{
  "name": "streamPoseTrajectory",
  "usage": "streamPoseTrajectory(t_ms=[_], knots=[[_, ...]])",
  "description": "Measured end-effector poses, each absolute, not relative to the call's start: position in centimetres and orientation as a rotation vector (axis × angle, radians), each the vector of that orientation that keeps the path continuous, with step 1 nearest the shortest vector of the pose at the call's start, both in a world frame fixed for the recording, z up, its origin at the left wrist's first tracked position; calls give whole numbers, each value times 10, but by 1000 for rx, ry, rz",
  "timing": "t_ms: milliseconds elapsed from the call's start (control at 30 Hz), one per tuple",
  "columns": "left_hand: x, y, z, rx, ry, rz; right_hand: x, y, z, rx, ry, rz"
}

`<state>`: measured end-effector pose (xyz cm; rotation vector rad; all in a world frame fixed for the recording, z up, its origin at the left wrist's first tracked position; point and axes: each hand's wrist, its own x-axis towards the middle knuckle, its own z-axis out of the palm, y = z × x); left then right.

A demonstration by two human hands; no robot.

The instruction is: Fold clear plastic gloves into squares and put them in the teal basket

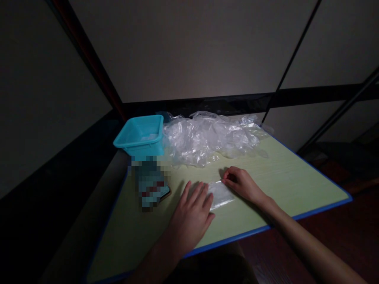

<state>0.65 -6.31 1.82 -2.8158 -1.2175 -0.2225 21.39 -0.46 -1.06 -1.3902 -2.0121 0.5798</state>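
A small clear plastic bag (221, 195) lies flat on the table in front of me. My left hand (192, 217) rests palm down at its left side, fingers stretched out and slightly spread, covering that end of the bag. At the bag's upper right corner, my right hand (240, 182) pinches the edge between thumb and forefinger, the other fingers curled in. Beyond both hands is a large heap of crumpled clear plastic bags (204, 138).
A turquoise plastic basket (139, 149) stands at the back left with something pale inside. Nearer, a phone (151, 185), mostly pixelated, lies on the table. The pale green table (296, 181) has a blue edge; panelled walls rise behind it.
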Motion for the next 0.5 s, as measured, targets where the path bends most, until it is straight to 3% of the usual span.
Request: streamPoseTrajectory(t_ms=[267,500], knots=[[-7,-61,19,-2918,-1180,-351,229,-23,26,-1029,-2310,611],[-6,-57,12,-2946,-1259,-426,235,-42,33,-819,-2845,-235]])
